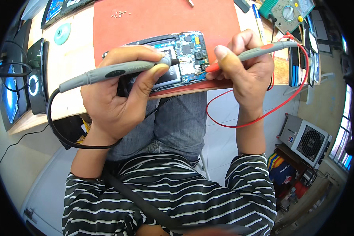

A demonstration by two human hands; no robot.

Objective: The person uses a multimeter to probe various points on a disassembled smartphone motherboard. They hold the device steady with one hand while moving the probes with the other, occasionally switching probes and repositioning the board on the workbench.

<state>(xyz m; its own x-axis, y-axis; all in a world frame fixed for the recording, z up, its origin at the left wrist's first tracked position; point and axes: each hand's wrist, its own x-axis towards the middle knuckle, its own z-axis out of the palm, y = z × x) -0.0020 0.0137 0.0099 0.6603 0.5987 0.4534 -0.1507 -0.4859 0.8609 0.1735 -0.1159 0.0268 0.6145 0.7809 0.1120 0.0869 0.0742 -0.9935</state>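
Note:
An opened smartphone (188, 48) lies on the red work mat near the table's front edge, its blue circuit board and battery (172, 74) exposed. My left hand (116, 88) is closed round a grey probe with a black tip (102, 72), which points at the middle of the board. In my right hand (247, 70) is a second grey probe with a red tip (259, 51), pinched between thumb and fingers. Its tip is at the board's right edge; whether either tip touches metal is too small to tell. My left hand covers part of the phone's left side.
A green multimeter (288, 13) sits at the far right, with a red lead (259, 118) looping down from the right probe. Small screws (120, 14) lie on the red mat (165, 17). Dark phones (37, 74) and a teal disc (62, 34) are at the left.

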